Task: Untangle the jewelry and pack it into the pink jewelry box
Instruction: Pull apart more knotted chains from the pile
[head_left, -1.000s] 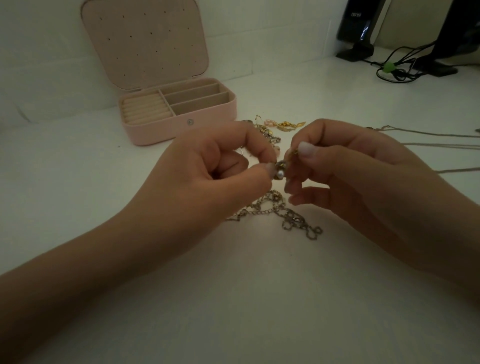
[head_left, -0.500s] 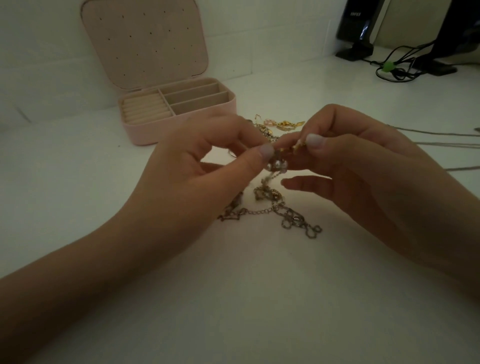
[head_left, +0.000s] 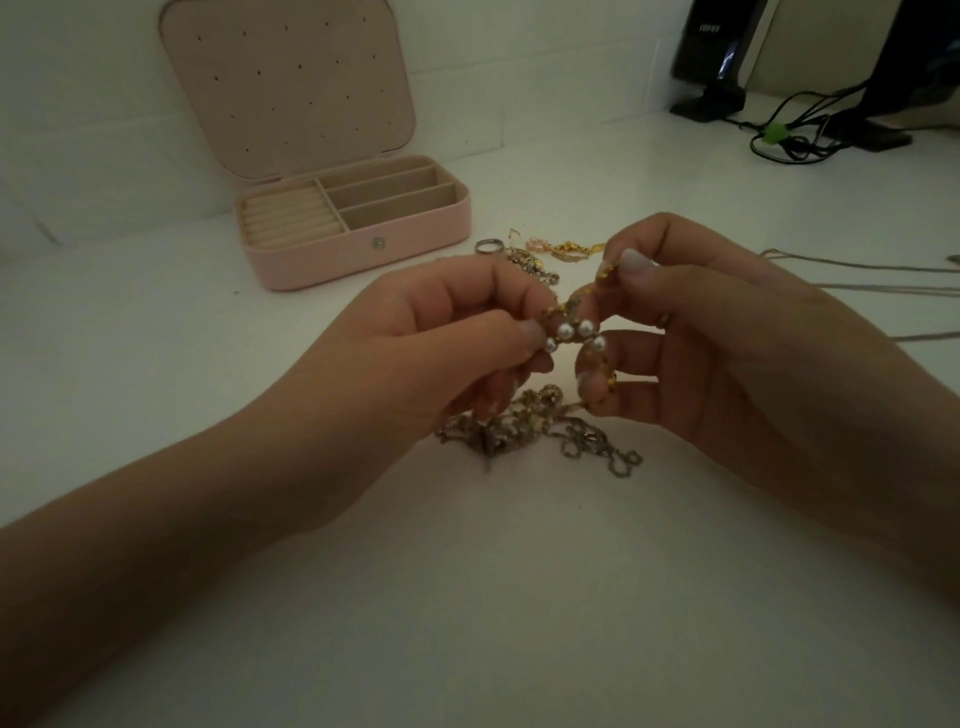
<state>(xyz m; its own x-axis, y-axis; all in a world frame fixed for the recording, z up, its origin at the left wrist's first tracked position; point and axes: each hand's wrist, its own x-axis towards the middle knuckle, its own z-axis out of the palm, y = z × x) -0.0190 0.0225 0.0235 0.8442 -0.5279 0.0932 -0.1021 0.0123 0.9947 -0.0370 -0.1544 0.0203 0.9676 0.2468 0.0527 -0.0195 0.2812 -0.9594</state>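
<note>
My left hand (head_left: 447, 338) and my right hand (head_left: 696, 332) meet over the middle of the white table, both pinching a gold chain with small pearls (head_left: 574, 332) stretched between their fingertips. Below them a tangle of silver and gold chains (head_left: 540, 431) lies on the table, part of it hanging up toward my fingers. More small pieces, a silver ring (head_left: 488, 246) and gold bits (head_left: 566, 250), lie behind my hands. The pink jewelry box (head_left: 358, 249) stands open at the back left, its compartments holding nothing that I can see.
Thin chains (head_left: 862, 270) stretch across the table at the right. At the back right stand black devices (head_left: 711, 57) with a bundle of cables (head_left: 789, 135). A white wall runs behind the box.
My hands have drawn slightly apart and lifted, so the pearl chain now stretches out between them with several pearls showing. The chain tangle below shifted a little.
</note>
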